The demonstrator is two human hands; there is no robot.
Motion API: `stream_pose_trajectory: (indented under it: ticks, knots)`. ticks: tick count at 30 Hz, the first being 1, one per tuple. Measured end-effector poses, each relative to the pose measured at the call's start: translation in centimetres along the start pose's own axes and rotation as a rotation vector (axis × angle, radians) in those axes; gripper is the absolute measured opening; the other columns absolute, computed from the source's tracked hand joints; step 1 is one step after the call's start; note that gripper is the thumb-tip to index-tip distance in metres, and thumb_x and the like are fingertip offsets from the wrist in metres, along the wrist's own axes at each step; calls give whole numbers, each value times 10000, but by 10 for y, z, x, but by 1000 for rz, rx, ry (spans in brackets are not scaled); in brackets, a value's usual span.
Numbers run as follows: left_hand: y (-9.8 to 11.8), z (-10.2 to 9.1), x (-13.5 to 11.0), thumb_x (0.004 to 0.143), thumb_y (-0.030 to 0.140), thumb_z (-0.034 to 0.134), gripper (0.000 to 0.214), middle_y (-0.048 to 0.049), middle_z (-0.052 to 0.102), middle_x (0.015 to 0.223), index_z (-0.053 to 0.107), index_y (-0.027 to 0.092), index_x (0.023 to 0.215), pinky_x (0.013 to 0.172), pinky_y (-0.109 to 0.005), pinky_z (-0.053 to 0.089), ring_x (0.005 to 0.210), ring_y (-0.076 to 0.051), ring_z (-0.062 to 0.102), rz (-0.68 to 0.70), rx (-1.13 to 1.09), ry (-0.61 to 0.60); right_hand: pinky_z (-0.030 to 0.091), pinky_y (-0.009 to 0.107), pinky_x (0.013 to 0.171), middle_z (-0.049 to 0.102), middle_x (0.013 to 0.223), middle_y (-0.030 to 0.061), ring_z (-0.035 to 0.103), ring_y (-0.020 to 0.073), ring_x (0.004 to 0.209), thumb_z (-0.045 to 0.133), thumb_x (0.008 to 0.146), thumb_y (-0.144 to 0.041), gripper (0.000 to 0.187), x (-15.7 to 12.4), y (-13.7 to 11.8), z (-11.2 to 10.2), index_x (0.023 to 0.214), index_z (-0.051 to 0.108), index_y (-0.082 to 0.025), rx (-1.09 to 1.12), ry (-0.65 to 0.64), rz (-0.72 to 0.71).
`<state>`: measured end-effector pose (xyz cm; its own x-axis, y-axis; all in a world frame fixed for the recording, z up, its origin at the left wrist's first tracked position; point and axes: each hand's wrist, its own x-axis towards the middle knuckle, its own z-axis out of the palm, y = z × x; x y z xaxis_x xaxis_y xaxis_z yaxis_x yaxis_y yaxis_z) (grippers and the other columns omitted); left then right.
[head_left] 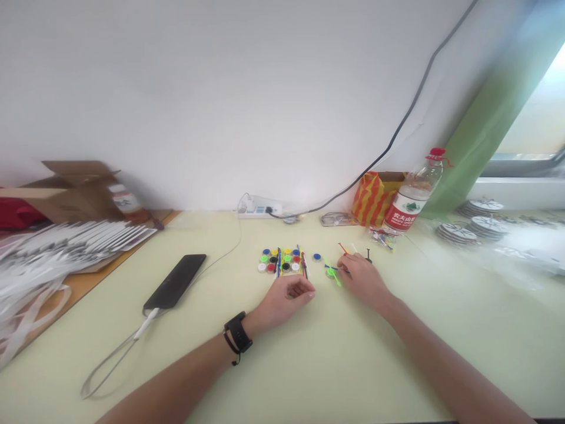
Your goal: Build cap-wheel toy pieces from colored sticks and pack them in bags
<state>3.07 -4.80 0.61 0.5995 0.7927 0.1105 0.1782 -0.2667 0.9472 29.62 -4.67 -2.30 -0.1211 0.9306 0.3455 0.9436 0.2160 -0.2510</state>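
Observation:
My left hand [289, 295] rests on the pale yellow table [309, 365] with its fingers curled loosely; whether anything is in them is hidden. A black watch sits on that wrist. My right hand [359, 275] lies just to the right, fingertips pinched on a small blue stick [331, 268] that crosses a green stick [336, 277]. Just behind the left hand lies a cluster of small coloured round caps and thin sticks [285, 261]. A lone blue cap [316, 257] sits between the cluster and the right hand. Red, white and black sticks [353, 249] lie behind the right hand.
A black phone [176, 281] on a white cable lies at left. A power strip [263, 208] is by the wall. A water bottle [412, 197], a striped orange bag [373, 199], glasses [336, 219] and stacked round discs [472, 221] stand at right. White strips [57, 247] and a cardboard box [75, 188] fill the left.

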Motion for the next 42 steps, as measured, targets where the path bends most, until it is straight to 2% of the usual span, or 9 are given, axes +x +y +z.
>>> stream_pose_trajectory:
  ticks: [3, 8, 12, 16, 21, 23, 31, 42]
  knots:
    - [-1, 0, 0, 872, 412, 714, 238, -61, 704, 866, 734, 176, 898, 747, -304, 516, 787, -173, 628, 4, 8, 2, 423, 341, 735, 700, 900, 69, 614, 240, 898, 539, 900, -206, 98, 0, 0, -1, 841, 614, -227, -14, 1, 46]
    - [-2, 0, 0, 880, 409, 706, 229, -55, 706, 867, 730, 183, 903, 753, -305, 518, 789, -172, 631, 9, 13, -2, 409, 331, 718, 694, 875, 63, 620, 239, 902, 525, 915, -188, 166, 1, -1, -4, 760, 569, -227, -23, -41, 62]
    - [-2, 0, 0, 883, 397, 704, 226, -60, 704, 871, 729, 174, 908, 753, -311, 518, 791, -173, 628, 6, 20, -8, 386, 322, 691, 687, 887, 67, 619, 238, 861, 473, 952, -209, 141, 1, -2, -6, 830, 543, -227, -12, -18, 122]
    - [-3, 0, 0, 891, 383, 698, 214, -57, 702, 880, 722, 172, 916, 762, -308, 515, 797, -168, 625, 5, 19, -11, 377, 312, 646, 662, 868, 60, 592, 220, 741, 351, 1002, -229, 163, 1, -7, -10, 931, 497, -228, 115, 18, 170]
    - [-3, 0, 0, 896, 378, 692, 213, -59, 696, 873, 718, 167, 916, 757, -306, 511, 790, -165, 616, 2, 19, -22, 447, 337, 745, 646, 949, 80, 616, 231, 833, 323, 998, -212, 188, 0, -16, -12, 965, 507, -230, 289, 166, 70]
    - [-3, 0, -1, 899, 377, 689, 213, -57, 693, 874, 715, 167, 917, 757, -302, 509, 790, -162, 614, 2, 20, -22, 467, 354, 807, 654, 969, 87, 632, 235, 880, 333, 989, -191, 210, -1, -17, -9, 957, 538, -227, 330, 186, 15]
    - [-6, 0, 1, 904, 378, 685, 213, -55, 697, 895, 712, 169, 933, 770, -297, 510, 808, -161, 618, 1, 33, -25, 508, 408, 911, 710, 1092, 104, 671, 258, 1012, 393, 918, -82, 303, 1, -9, 9, 1045, 641, -202, 340, 118, -141]
    - [-4, 0, 0, 893, 374, 695, 206, -50, 697, 870, 719, 170, 915, 752, -292, 509, 788, -160, 620, 6, 25, -17, 504, 430, 942, 716, 1087, 111, 666, 272, 1042, 425, 894, -50, 297, 1, -8, 6, 1019, 656, -191, 271, 89, -171]
